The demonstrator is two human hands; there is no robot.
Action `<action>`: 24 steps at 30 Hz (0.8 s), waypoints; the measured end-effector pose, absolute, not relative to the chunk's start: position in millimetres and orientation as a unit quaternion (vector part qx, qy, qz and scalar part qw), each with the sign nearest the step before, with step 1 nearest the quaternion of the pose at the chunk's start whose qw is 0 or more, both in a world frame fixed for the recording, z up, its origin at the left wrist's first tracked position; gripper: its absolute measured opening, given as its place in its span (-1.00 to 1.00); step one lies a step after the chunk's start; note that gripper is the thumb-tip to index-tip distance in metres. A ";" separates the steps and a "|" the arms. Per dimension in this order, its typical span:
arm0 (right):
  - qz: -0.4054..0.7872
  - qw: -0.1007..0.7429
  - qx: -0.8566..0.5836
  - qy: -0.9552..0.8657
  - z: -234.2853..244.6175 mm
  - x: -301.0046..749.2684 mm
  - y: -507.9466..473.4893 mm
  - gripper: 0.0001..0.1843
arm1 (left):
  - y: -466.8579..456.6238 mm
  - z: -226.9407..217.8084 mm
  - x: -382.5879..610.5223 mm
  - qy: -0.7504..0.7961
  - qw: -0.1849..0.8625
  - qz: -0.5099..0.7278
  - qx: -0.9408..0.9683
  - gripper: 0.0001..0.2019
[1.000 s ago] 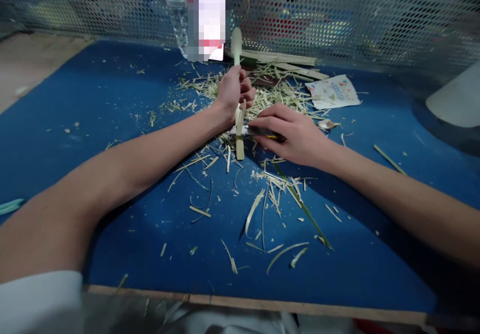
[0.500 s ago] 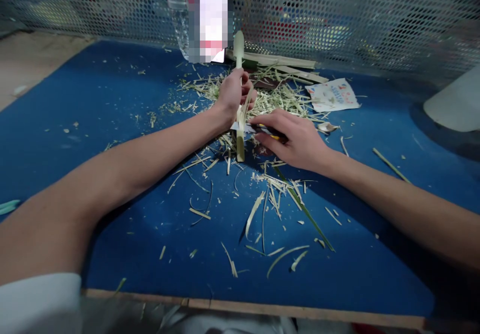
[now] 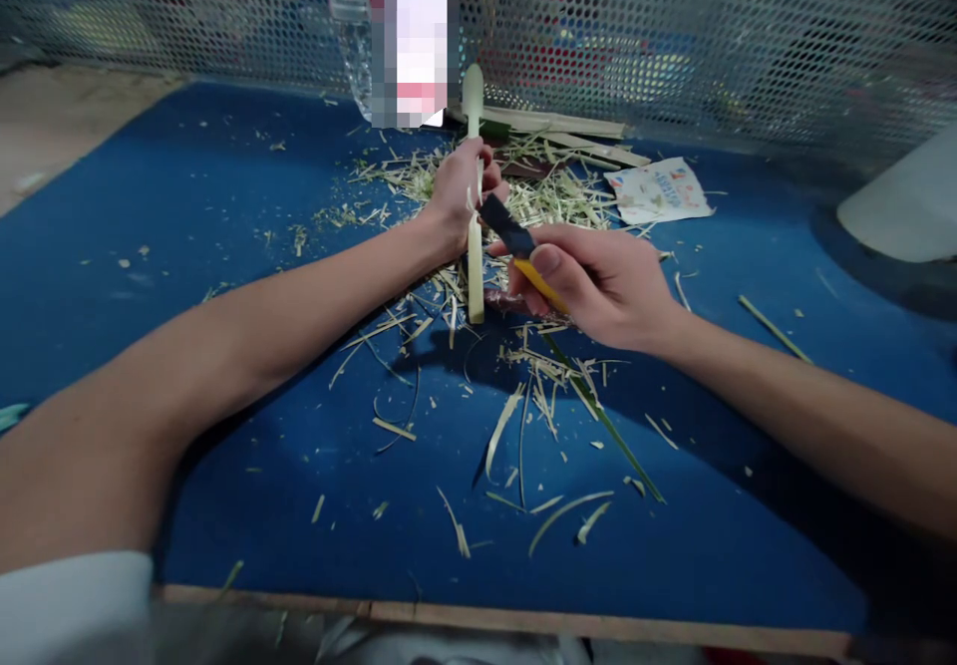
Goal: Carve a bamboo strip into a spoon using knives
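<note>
Gripping: left hand point(image 3: 456, 196), fingers curled around spoon point(image 3: 475, 276)
Pinching: right hand point(image 3: 598, 286), thumb and fingers closed on utility knife point(image 3: 512, 231)
Lying beneath: shavings point(image 3: 553, 201) on blue mat point(image 3: 710, 545)

Pale carved wooden spoon point(image 3: 473, 97) upright in my left hand point(image 3: 458, 196), bowl up; black-and-yellow craft knife point(image 3: 515, 241) pinched in right hand point(image 3: 602, 286), black end just beside spoon shaft

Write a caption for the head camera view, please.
Left hand grips a carved spoon; right hand holds a utility knife.
</note>
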State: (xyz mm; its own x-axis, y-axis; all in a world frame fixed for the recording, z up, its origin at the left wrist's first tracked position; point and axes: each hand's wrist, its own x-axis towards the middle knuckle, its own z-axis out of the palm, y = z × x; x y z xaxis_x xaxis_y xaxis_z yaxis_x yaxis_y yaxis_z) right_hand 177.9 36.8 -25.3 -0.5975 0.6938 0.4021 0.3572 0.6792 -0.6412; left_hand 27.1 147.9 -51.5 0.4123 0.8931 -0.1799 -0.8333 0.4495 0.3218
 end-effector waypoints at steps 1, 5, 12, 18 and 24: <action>0.256 0.323 -0.308 -0.857 -24.2 177.7 36.1 -0.59 | 147.2 -50.7 27.2 0.167 0.830 0.522 0.102 -0.79; 0.193 0.312 -0.289 -0.884 -23.7 179.2 39.6 -0.59 | 146.5 -49.4 26.5 0.213 0.795 0.536 0.190 -0.75; -0.068 0.229 -0.271 -0.933 -52.5 189.2 63.9 -0.60 | 143.9 -47.0 23.8 0.240 0.768 0.535 0.259 -0.72; -0.092 0.225 -0.343 -0.907 -62.4 189.4 62.7 -0.59 | 144.4 -45.5 22.5 0.263 0.750 0.528 0.299 -0.78; -0.128 0.241 -0.332 -0.903 -62.5 189.2 61.2 -0.64 | 142.9 -46.4 22.9 0.270 0.731 0.540 0.318 -0.79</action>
